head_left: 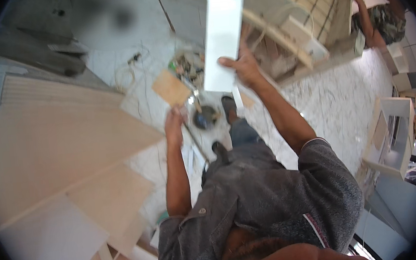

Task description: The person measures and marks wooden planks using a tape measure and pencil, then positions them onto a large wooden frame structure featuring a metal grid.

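Note:
My right hand [242,69] grips a long white board [222,18] near its lower end, with the thumb across its face. The board rises toward the top edge of the view. My left hand [175,123], held lower and to the left, is closed; a thin dark rod [194,141] runs down beside it, but I cannot make out whether the fingers hold it. A square tan offcut [168,86] and a dark round container [206,117] lie beyond, near my feet.
Large wooden sheets [79,142] fill the left. A wooden frame [279,38] stands at the upper right, where another person's arm [368,29] shows. An open white cabinet box [389,142] sits at the right. Cables [132,67] and scraps [186,64] lie on the marble-look floor [316,104].

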